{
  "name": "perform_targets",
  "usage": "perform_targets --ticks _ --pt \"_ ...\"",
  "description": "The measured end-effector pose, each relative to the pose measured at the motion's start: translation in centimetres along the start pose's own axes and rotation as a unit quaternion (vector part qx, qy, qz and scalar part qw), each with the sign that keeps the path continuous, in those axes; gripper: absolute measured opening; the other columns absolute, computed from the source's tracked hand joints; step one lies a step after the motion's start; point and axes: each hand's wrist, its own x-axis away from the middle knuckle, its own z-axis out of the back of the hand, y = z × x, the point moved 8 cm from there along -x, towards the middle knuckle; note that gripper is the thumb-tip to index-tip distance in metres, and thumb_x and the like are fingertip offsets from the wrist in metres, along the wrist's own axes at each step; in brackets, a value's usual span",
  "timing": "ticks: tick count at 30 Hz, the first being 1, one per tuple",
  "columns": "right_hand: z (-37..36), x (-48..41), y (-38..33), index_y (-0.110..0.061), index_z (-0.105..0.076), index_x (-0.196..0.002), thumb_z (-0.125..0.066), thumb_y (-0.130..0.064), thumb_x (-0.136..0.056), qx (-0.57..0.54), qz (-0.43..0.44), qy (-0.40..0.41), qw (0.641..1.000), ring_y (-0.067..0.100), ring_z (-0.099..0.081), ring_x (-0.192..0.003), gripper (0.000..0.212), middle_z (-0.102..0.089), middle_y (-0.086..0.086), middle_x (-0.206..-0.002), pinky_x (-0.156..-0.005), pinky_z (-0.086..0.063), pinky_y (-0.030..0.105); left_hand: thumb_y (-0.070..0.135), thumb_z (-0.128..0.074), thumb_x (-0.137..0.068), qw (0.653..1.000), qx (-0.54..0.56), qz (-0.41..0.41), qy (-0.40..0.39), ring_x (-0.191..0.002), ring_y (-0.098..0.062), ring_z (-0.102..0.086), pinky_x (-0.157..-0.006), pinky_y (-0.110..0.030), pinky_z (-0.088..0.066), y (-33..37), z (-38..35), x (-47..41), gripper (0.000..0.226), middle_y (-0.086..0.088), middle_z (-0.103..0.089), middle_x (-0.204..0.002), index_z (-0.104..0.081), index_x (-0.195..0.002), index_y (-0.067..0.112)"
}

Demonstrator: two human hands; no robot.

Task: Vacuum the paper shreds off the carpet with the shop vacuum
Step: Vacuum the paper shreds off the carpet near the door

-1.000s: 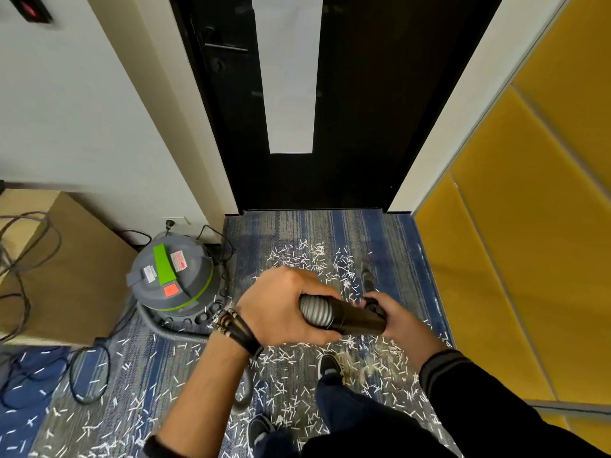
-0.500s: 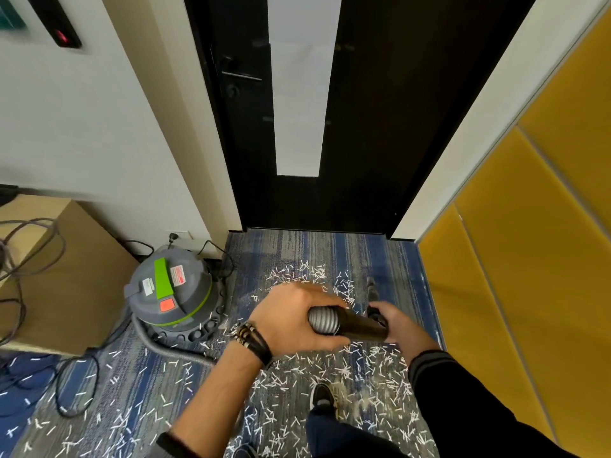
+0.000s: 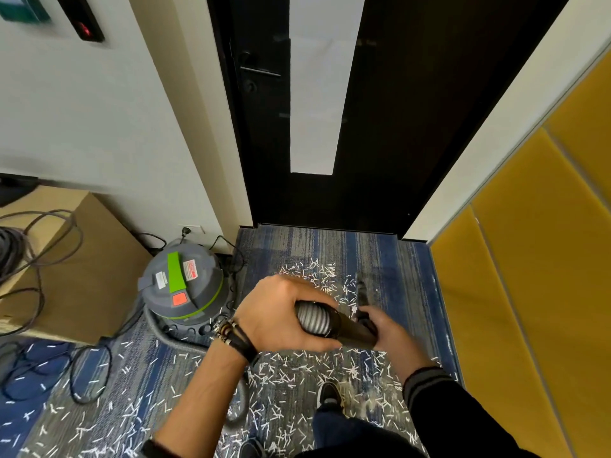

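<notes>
White paper shreds lie scattered over the blue-grey striped carpet, around my feet and toward the door. A grey shop vacuum with a green stripe stands at the left by the wall. Its ribbed grey hose runs from the canister along the floor and up to my hands. My left hand grips the ribbed hose end. My right hand holds the black handle tube joined to it. A black nozzle points down at the carpet beyond my hands.
A closed black door with a white panel stands ahead. Yellow padded panels line the right wall. A cardboard box with coiled cables on it sits at the left, and black cords trail over the carpet beside it.
The view has tilted upward, showing more of the door and wall. Both hands keep their hold on the hose and tube, shifted slightly forward toward the door.
</notes>
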Motion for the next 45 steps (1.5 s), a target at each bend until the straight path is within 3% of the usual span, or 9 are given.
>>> perform_targets --ticks 7,13,22,26,29,31,35,40,45 --pt "3.5 -0.1 1.2 -0.009 -0.048 -0.082 -0.046 -0.026 -0.101 -0.018 -0.029 0.065 0.997 0.026 -0.052 -0.067 0.025 -0.051 0.012 -0.076 -0.062 -0.050 0.032 0.071 -0.079 -0.070 0.998 -0.004 0.022 -0.051 -0.079 0.004 -0.068 -0.073 -0.012 -0.051 -0.3 -1.5 -0.5 0.047 0.023 -0.075 -0.089 -0.078 -0.100 0.035" --pt "1.9 -0.2 0.4 -0.009 -0.047 -0.083 -0.048 -0.023 -0.099 0.022 -0.027 0.079 0.996 0.028 -0.055 -0.067 0.021 -0.053 0.014 -0.073 -0.066 -0.051 0.037 0.068 -0.074 -0.077 0.999 -0.025 0.029 -0.031 -0.073 -0.002 -0.067 -0.068 -0.018 -0.053 -1.2 -0.2 0.3 0.039 0.020 -0.072 -0.080 -0.077 -0.096 0.034" --pt "-3.3 0.1 1.8 -0.010 -0.052 -0.085 -0.047 -0.029 -0.101 0.071 -0.059 0.014 0.996 0.021 -0.060 -0.052 0.026 -0.060 0.007 -0.061 -0.047 -0.053 0.024 0.066 -0.079 -0.069 0.998 -0.042 0.015 -0.052 -0.075 -0.002 -0.067 -0.069 -0.022 -0.053 -1.2 2.5 1.6 0.040 0.019 -0.072 -0.082 -0.077 -0.095 0.036" --pt "-1.0 -0.4 3.4 -0.011 -0.058 -0.090 -0.053 -0.036 -0.098 0.119 -0.084 0.053 0.988 0.021 -0.062 -0.061 0.027 -0.065 0.008 -0.069 -0.056 -0.052 0.024 0.066 -0.079 -0.069 0.993 -0.073 -0.032 -0.090 -0.073 -0.003 -0.066 -0.067 -0.011 -0.042 0.9 0.3 1.9 0.042 0.016 -0.073 -0.082 -0.077 -0.094 0.032" --pt "1.6 -3.3 3.5 -0.011 -0.063 -0.108 -0.058 -0.042 -0.090 0.162 -0.074 0.065 0.982 0.026 -0.070 -0.079 0.036 -0.072 0.013 -0.091 -0.073 -0.056 0.036 0.065 -0.080 -0.070 0.994 -0.060 -0.039 -0.087 -0.073 -0.002 -0.065 -0.066 -0.012 -0.043 1.4 0.2 1.7 0.041 0.017 -0.073 -0.083 -0.077 -0.095 0.033" --pt "2.2 -4.5 3.3 -0.009 -0.061 -0.113 -0.065 -0.037 -0.084 0.115 -0.063 0.053 0.990 0.032 -0.070 -0.091 0.040 -0.071 0.016 -0.103 -0.083 -0.057 0.051 0.065 -0.080 -0.070 0.996 -0.045 -0.027 -0.073 -0.072 -0.002 -0.065 -0.065 -0.014 -0.046 0.8 1.1 1.9 0.040 0.017 -0.072 -0.082 -0.078 -0.094 0.033" --pt "-3.1 -0.8 2.5 -0.009 -0.050 -0.095 -0.066 -0.019 -0.079 -0.062 -0.017 -0.009 0.998 0.032 -0.063 -0.080 0.024 -0.062 0.019 -0.081 -0.102 -0.045 0.054 0.060 -0.085 -0.072 0.999 -0.005 0.004 -0.044 -0.073 -0.002 -0.066 -0.068 -0.024 -0.053 -1.0 3.1 3.4 0.035 0.019 -0.073 -0.082 -0.078 -0.095 0.034" --pt "-7.2 -0.5 3.6 -0.009 -0.043 -0.096 -0.060 -0.015 -0.088 -0.070 -0.008 -0.023 0.997 0.021 -0.057 -0.055 0.019 -0.057 0.011 -0.064 -0.067 -0.051 0.030 0.063 -0.083 -0.070 0.999 -0.016 0.026 -0.028 -0.076 0.000 -0.068 -0.071 -0.031 -0.057 -3.2 5.1 6.0 0.042 0.019 -0.075 -0.087 -0.079 -0.100 0.034" --pt "-5.8 0.2 4.5 -0.010 -0.048 -0.081 -0.053 -0.020 -0.097 -0.044 -0.033 -0.007 0.998 0.020 -0.056 -0.046 0.020 -0.055 0.007 -0.055 -0.053 -0.053 0.025 0.062 -0.084 -0.071 0.998 -0.001 0.029 -0.053 -0.077 -0.002 -0.069 -0.071 -0.034 -0.058 -3.5 4.1 6.6 0.041 0.017 -0.075 -0.087 -0.078 -0.098 0.032"
